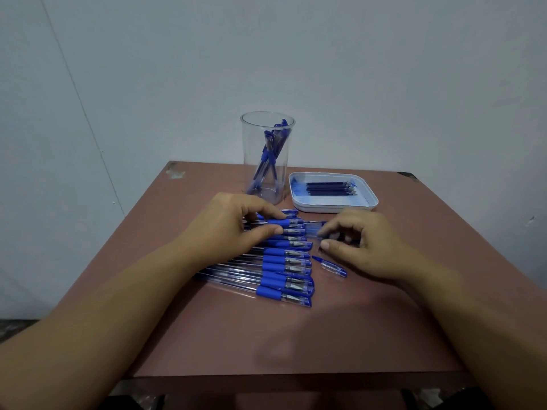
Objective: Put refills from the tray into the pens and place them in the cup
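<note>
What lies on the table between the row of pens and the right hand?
One loose pen cap, clear and blue, lies between the row of pens and the right hand, as the head view shows.

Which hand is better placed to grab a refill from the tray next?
Probably right. The right hand lies just in front of the tray, on that same side. The left hand pinches a pen in the row, farther from the refills.

A matt, reddish-brown surface (207, 335), chipped at its far corners, carries a clear glossy plastic cup (268, 156), a smooth white plastic tray (334, 205) and clear-barrelled pens (266, 270) with blue grips.
</note>
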